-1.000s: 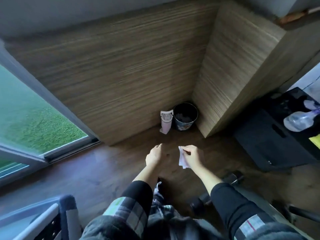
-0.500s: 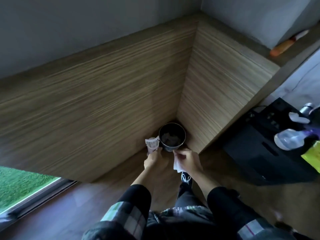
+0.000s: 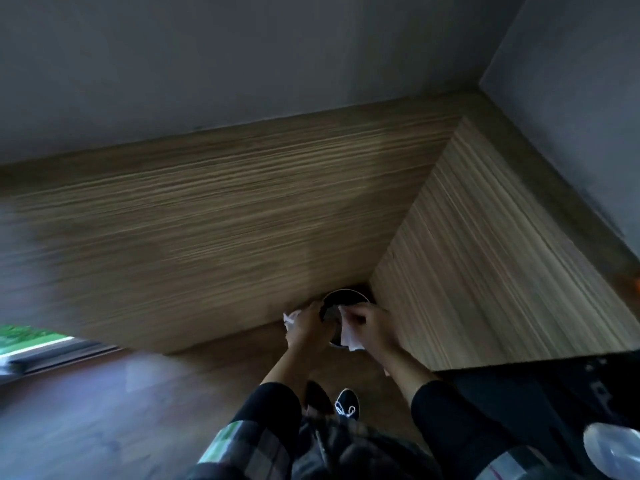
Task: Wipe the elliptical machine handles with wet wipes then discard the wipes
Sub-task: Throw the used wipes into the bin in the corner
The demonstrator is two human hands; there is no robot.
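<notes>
My right hand [image 3: 372, 327] pinches a crumpled white wet wipe [image 3: 349, 338] just over the near rim of a small round dark bin [image 3: 346, 293]. The bin stands on the floor in the corner where two wood-panelled walls meet, and something crumpled lies inside it. My left hand [image 3: 306, 329] hangs beside the bin's left edge with loosely curled fingers, and I see nothing in it. The picture is blurred. No elliptical machine is in view.
A white bottle [image 3: 289, 319] peeks out behind my left hand, by the wall. A black cabinet [image 3: 540, 386] stands at the right, with a clear spray bottle [image 3: 613, 448] at the lower right. A glass door [image 3: 34, 344] shows at the left. My shoes [image 3: 346, 403] stand on the wooden floor.
I have moved closer to the corner and both hands have travelled forward. The wipe in my right hand has gone from mid-floor to just over the bin's rim.
</notes>
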